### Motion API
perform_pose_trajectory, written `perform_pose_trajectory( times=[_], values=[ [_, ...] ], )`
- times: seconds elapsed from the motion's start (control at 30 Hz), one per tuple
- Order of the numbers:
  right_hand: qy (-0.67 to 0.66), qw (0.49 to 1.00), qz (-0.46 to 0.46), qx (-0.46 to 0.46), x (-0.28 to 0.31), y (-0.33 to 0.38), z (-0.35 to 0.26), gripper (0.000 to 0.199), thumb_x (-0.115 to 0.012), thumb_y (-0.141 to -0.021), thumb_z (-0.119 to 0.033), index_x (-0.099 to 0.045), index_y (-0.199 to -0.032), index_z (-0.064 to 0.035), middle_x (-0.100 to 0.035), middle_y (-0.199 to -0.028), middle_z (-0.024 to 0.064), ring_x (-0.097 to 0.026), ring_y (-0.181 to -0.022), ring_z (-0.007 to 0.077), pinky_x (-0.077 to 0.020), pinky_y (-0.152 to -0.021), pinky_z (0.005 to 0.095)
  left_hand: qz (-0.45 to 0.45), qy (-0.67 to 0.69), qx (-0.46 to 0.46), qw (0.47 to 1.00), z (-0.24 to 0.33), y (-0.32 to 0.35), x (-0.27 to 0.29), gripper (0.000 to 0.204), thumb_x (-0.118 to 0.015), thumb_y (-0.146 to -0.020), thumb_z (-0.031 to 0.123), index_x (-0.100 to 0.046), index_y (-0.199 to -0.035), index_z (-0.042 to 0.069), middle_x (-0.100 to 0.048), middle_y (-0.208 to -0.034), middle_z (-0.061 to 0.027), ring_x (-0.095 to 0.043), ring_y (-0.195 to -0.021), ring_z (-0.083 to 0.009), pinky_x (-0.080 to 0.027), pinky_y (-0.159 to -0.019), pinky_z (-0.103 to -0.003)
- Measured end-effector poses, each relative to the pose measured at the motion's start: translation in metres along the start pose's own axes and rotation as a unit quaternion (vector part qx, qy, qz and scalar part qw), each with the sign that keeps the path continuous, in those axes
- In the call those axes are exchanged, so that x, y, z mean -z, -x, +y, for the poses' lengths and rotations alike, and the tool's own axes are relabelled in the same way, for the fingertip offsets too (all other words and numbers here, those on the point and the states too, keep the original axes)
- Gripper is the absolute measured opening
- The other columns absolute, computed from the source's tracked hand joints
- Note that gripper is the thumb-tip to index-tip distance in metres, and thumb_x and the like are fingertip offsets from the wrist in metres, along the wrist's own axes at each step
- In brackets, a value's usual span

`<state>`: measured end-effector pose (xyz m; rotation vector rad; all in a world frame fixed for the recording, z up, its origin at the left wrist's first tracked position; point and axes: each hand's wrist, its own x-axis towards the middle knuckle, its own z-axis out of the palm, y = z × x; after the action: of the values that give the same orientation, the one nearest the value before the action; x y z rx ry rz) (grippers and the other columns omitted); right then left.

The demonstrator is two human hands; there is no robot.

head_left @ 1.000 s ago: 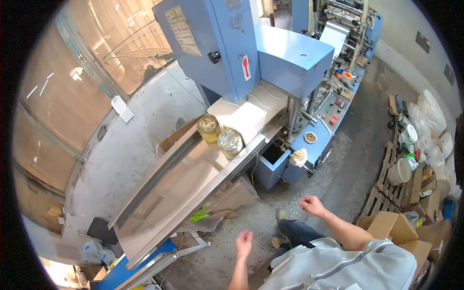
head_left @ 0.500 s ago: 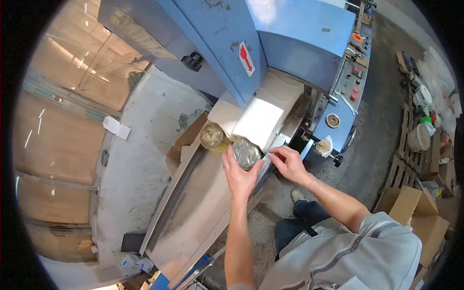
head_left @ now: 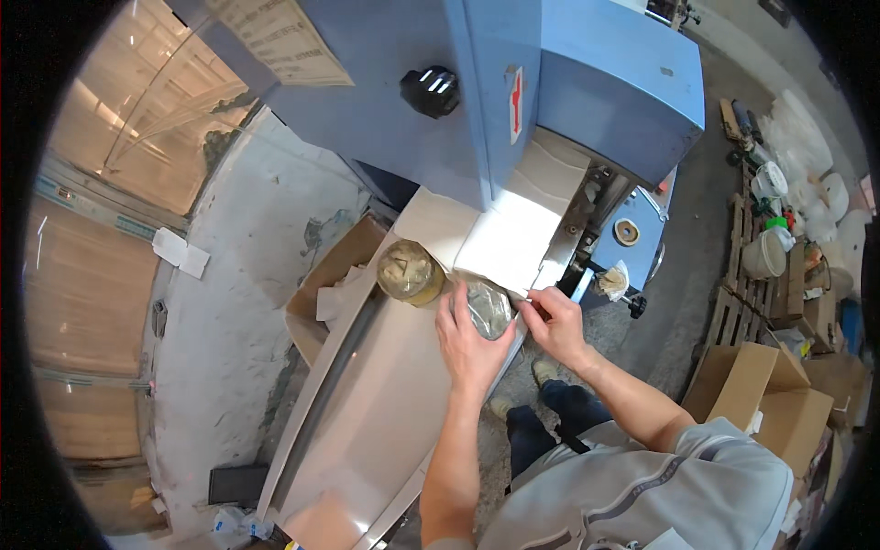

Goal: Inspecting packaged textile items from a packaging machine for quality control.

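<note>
The left hand (head_left: 469,346) curls around a clear, round, glossy jar (head_left: 490,310), hiding its near side, at the head of a pale, smooth tray (head_left: 376,403); the right hand (head_left: 557,328) brings thumb and finger to a pale paper sheet's (head_left: 513,225) edge, its grip unclear. The sheet's long axis slants upper right, disappearing beneath a blue metal machine (head_left: 623,78), cropped at top

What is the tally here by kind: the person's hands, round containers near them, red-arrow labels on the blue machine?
Left hand and right hand: 2
Yellowish round container and clear round container: 2
Red-arrow label: 1
Total: 5
</note>
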<state>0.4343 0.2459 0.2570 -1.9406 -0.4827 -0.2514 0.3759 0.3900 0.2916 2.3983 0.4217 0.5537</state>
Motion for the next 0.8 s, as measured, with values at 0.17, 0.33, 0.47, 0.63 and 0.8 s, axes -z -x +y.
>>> perform_pose_trajectory(
  times=[0.17, 0.33, 0.47, 0.63, 0.8],
  values=[
    [0.021, 1.000, 0.020, -0.010, -0.004, 0.001, -0.002, 0.011, -0.072, -0.083, -0.006, -0.068, -0.090, 0.0002, -0.062, -0.073, 0.0117, -0.061, -0.059, 0.0218, -0.0467, -0.053, 0.0312, -0.038, -0.013, 0.026, 0.999, -0.021, 0.024, 0.035, 0.092, -0.088, -0.060, 0.025, -0.043, -0.138, 0.006, -0.044, -0.134, -0.0195, -0.046, -0.124, -0.0391, -0.042, -0.103, -0.047],
    [-0.032, 0.996, 0.030, -0.081, -0.007, 0.007, 0.000, 0.009, -0.072, -0.085, -0.006, -0.066, -0.089, -0.0001, -0.062, -0.072, 0.0087, -0.061, -0.060, 0.0137, -0.0481, -0.053, 0.0267, -0.047, -0.015, 0.037, 0.998, -0.038, 0.044, 0.062, 0.093, -0.088, -0.061, 0.023, -0.041, -0.140, 0.008, -0.041, -0.136, -0.0204, -0.045, -0.123, -0.0400, -0.042, -0.102, -0.048],
    [-0.026, 0.999, 0.024, -0.041, -0.008, 0.013, -0.003, 0.009, -0.073, -0.084, -0.004, -0.066, -0.088, -0.0008, -0.063, -0.073, 0.0082, -0.061, -0.059, 0.0124, -0.0477, -0.052, 0.0244, -0.047, -0.029, 0.030, 0.998, -0.034, 0.043, 0.062, 0.094, -0.090, -0.061, 0.025, -0.042, -0.140, 0.007, -0.040, -0.136, -0.0205, -0.045, -0.123, -0.0400, -0.042, -0.102, -0.048],
    [0.002, 0.999, 0.038, 0.019, -0.015, 0.008, -0.012, 0.009, -0.073, -0.082, -0.002, -0.066, -0.087, -0.0017, -0.062, -0.074, 0.0077, -0.061, -0.058, 0.0140, -0.0460, -0.050, 0.0247, -0.036, -0.027, 0.014, 0.999, -0.025, 0.030, 0.048, 0.095, -0.090, -0.060, 0.026, -0.042, -0.140, 0.007, -0.040, -0.135, -0.0211, -0.044, -0.124, -0.0403, -0.041, -0.102, -0.049],
    [-0.016, 0.996, 0.048, 0.075, -0.013, 0.009, -0.015, 0.014, -0.075, -0.082, 0.000, -0.065, -0.091, -0.0015, -0.062, -0.075, 0.0059, -0.058, -0.056, 0.0091, -0.0443, -0.050, 0.0221, -0.047, -0.012, 0.006, 0.999, -0.018, 0.023, 0.038, 0.095, -0.090, -0.061, 0.026, -0.042, -0.141, 0.008, -0.039, -0.137, -0.0221, -0.043, -0.125, -0.0415, -0.039, -0.104, -0.049]
  ],
)
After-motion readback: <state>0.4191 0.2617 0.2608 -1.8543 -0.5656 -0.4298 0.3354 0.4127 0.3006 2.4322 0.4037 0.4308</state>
